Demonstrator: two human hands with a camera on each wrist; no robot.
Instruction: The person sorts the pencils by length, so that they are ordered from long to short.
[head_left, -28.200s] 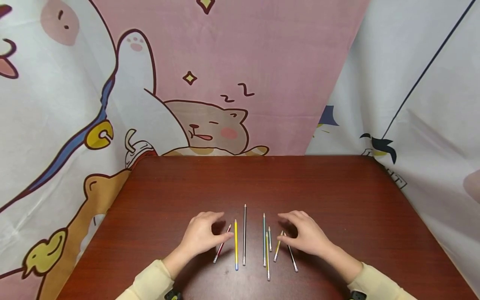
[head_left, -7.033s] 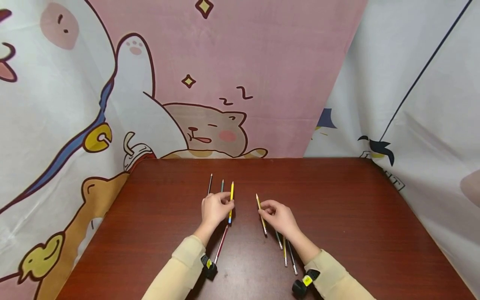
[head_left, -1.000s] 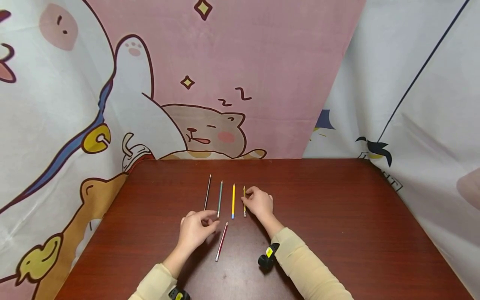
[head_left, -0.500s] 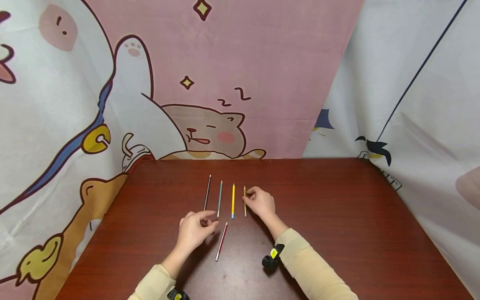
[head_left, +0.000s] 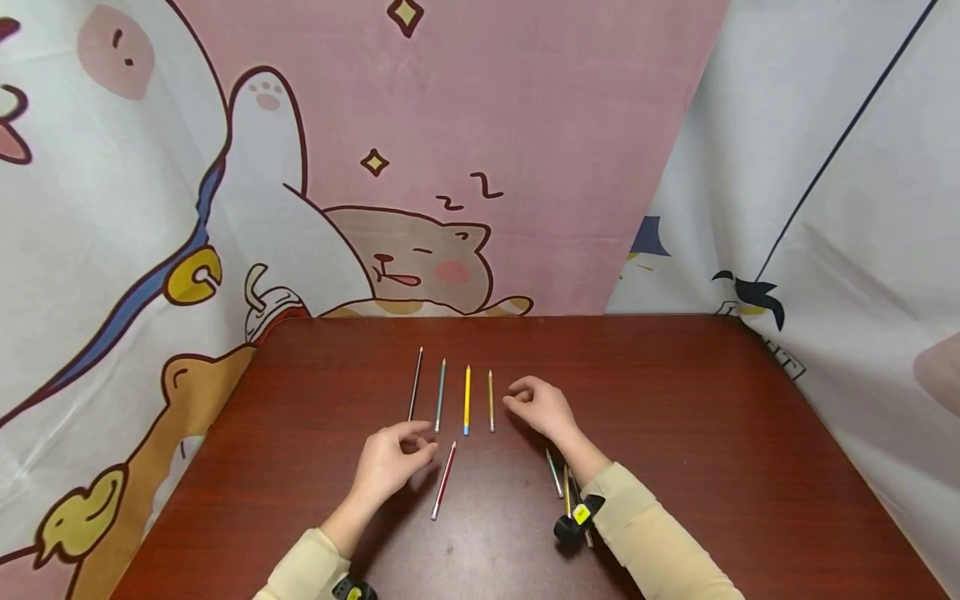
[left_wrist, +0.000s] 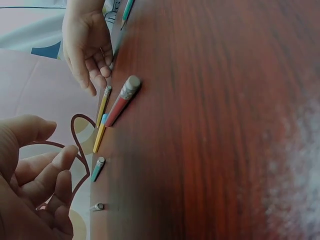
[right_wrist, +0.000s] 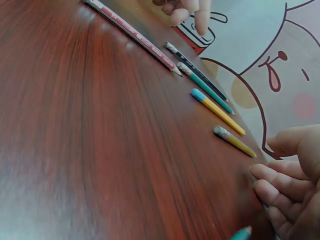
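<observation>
Four pencils in a row, head view, tips pointing away from the person on the red-brown table (head_left: pixel 712 433): black pencil (head_left: pixel 416 382), green pencil (head_left: pixel 440 396), bright yellow pencil (head_left: pixel 467 400) with blue end, dull yellow pencil (head_left: pixel 491 400). Red pencil (head_left: pixel 444 481) nearer, slanted. Left hand (head_left: pixel 388 458) by the black and green ends, thumb and fingers apart; right hand (head_left: pixel 542 408) just beside dull yellow, small gap between thumb and fingers. Left wrist view: red one's end greyish, metal-banded. Right wrist view: pale lettering along its side, point sharpened.
</observation>
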